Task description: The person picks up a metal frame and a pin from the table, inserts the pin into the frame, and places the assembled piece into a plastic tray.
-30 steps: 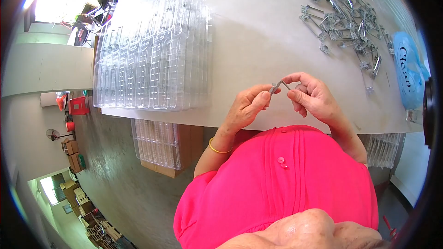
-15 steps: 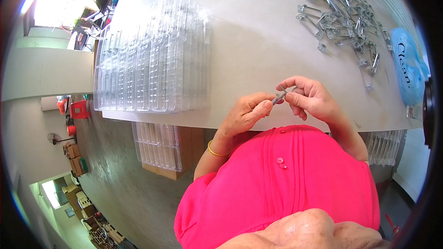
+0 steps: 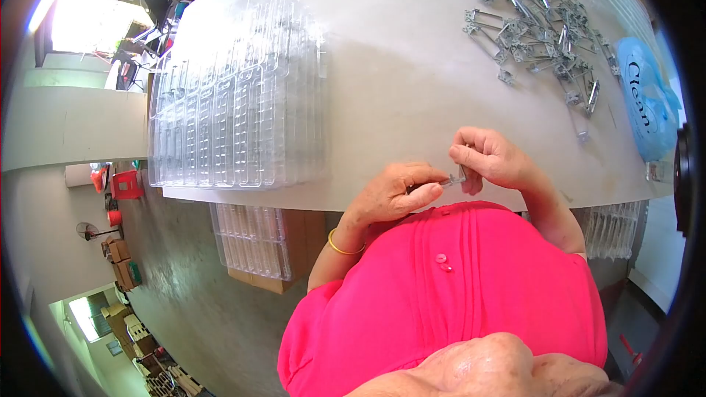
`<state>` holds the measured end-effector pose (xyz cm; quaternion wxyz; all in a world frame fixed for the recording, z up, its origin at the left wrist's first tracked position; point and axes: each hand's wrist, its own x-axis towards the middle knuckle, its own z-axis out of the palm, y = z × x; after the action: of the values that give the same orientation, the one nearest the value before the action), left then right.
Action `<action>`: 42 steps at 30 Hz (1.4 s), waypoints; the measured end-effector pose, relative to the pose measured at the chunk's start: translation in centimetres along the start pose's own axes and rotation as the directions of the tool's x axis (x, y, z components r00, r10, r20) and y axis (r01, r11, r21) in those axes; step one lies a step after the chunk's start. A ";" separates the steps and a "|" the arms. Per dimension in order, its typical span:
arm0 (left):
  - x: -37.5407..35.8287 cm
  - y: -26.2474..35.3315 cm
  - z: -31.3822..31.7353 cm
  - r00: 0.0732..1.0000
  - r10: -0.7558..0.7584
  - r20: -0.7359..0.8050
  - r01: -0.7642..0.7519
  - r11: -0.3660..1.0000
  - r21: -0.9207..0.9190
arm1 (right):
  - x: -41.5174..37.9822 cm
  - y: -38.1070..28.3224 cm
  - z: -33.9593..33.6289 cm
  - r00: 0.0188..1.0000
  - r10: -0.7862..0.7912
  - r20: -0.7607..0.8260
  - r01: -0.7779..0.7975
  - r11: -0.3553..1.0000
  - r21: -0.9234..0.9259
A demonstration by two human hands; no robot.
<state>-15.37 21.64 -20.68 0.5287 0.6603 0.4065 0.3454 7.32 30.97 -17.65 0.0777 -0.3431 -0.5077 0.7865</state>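
Close to the table's front edge, my left hand (image 3: 401,190) pinches a small grey metal part (image 3: 454,181) between thumb and fingers. My right hand (image 3: 491,159) is closed at the other end of the same part, with thumb and index finger pressed together. The part's exact kind is too small to make out. Farther back on the right lies a loose pile of similar grey metal parts (image 3: 544,26), some with shiny rods. A stack of clear plastic trays (image 3: 239,103) stands to the left of my hands.
A blue packet marked "Clean" (image 3: 647,99) lies at the table's right edge. Under the table are more clear trays (image 3: 251,239) beside a cardboard box (image 3: 305,239). A red stool (image 3: 126,184) and a fan (image 3: 88,231) stand off to the left.
The metal part has turned and dropped slightly toward me. My right hand has shifted down and its fingers have curled in more; my left hand has tilted and lowered a little.
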 end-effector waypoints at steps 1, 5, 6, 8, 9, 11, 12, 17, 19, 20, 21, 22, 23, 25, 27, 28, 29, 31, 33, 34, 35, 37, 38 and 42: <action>-0.1 -0.1 0.2 1.000 -0.002 -0.002 0.002 1.000 0.002 | 0.0 0.0 0.2 0.994 -0.044 -0.098 0.035 0.995 -0.096; 0.2 0.1 0.4 0.981 -0.192 -0.018 0.184 0.961 -0.207 | 0.3 0.2 0.1 0.959 -0.176 -0.221 0.134 0.972 -0.194; 0.4 0.1 0.3 0.973 -0.229 0.002 0.222 0.941 -0.256 | 0.4 0.3 0.0 0.959 -0.173 -0.226 0.130 0.973 -0.191; 0.6 -0.2 0.4 0.994 -0.095 0.057 0.104 0.975 -0.194 | 0.7 0.8 0.0 0.948 -0.218 -0.233 0.171 0.964 -0.204; 0.6 -0.4 0.4 0.993 0.042 0.114 -0.026 0.991 -0.134 | 0.8 1.0 -0.1 0.948 -0.214 -0.234 0.169 0.965 -0.199; 0.6 -0.3 0.3 0.989 -0.134 0.056 0.144 0.952 -0.271 | 1.0 1.3 -0.6 0.931 -0.229 -0.286 0.198 0.971 -0.131; 0.6 -0.2 0.3 0.951 -0.308 0.022 0.290 0.865 -0.410 | 0.9 1.0 -0.6 0.931 -0.230 -0.284 0.200 0.971 -0.132; 0.9 -0.4 -0.1 0.951 -0.270 -0.148 0.138 0.802 -0.581 | -0.1 0.2 0.4 0.838 -0.387 -0.385 0.424 0.905 0.013; 1.0 -0.5 0.1 0.943 -0.297 -0.149 0.159 0.798 -0.581 | 0.0 0.6 1.2 0.824 -0.427 -0.372 0.469 0.883 0.027; 1.2 -0.5 0.2 0.944 -0.297 -0.144 0.162 0.797 -0.582 | 0.0 0.9 1.4 0.808 -0.466 -0.361 0.513 0.857 0.042; 1.3 -0.5 0.4 0.939 -0.307 -0.155 0.172 0.810 -0.560 | 0.2 1.2 1.6 0.807 -0.464 -0.366 0.512 0.858 0.041; 1.4 -0.5 0.5 0.933 -0.317 -0.169 0.182 0.824 -0.537 | 0.4 1.6 1.8 0.784 -0.512 -0.352 0.530 0.847 -0.051; 1.4 -0.4 0.6 0.933 -0.317 -0.169 0.183 0.824 -0.537 | 0.7 1.8 1.9 0.762 -0.558 -0.330 0.544 0.827 -0.142; 1.3 -0.2 0.6 0.936 -0.311 -0.165 0.173 0.814 -0.555 | 1.2 2.2 1.8 0.707 -0.629 -0.325 0.558 0.777 -0.290; 1.1 -0.3 0.4 0.932 -0.316 -0.180 0.178 0.828 -0.532 | 1.5 2.2 1.5 0.445 -0.889 -0.105 0.544 0.362 -0.757; 1.0 -0.4 0.3 0.928 -0.319 -0.189 0.185 0.840 -0.510 | 1.5 2.2 1.6 0.446 -0.889 -0.106 0.543 0.363 -0.757; 1.0 -0.6 0.4 0.929 -0.320 -0.187 0.187 0.839 -0.511 | 1.4 2.3 1.7 0.475 -0.869 -0.136 0.507 0.397 -0.765; 0.8 -1.1 0.5 0.941 -0.276 -0.196 0.144 0.850 -0.507 | 1.3 2.5 2.1 0.503 -0.848 -0.169 0.469 0.432 -0.771; 0.9 -0.8 0.8 0.943 -0.266 -0.199 0.156 0.884 -0.441 | 1.3 2.7 2.5 0.607 -0.758 -0.239 0.454 0.578 -0.678; 0.9 -0.7 0.9 0.946 -0.255 -0.201 0.166 0.913 -0.373 | 1.2 2.4 2.7 0.607 -0.758 -0.239 0.455 0.578 -0.677; 0.9 -0.8 0.8 0.946 -0.255 -0.202 0.166 0.913 -0.373 | 0.8 1.7 2.8 0.687 -0.669 -0.282 0.399 0.673 -0.623; 0.8 -1.2 0.8 0.955 -0.226 -0.192 0.145 0.921 -0.361 | 0.4 1.2 2.8 0.758 -0.571 -0.316 0.334 0.755 -0.564; 0.8 -1.3 0.8 0.955 -0.225 -0.193 0.145 0.922 -0.360 | 0.4 1.1 2.7 0.794 -0.514 -0.324 0.308 0.800 -0.516; 0.6 -1.2 0.3 0.971 -0.195 -0.137 0.128 0.911 -0.393 | -0.3 0.7 2.4 0.851 -0.419 -0.317 0.263 0.862 -0.433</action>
<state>-15.07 22.18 -21.92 0.6362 0.4762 0.4294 0.4290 6.21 28.67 -17.53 0.2539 -0.4075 -0.6745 0.5608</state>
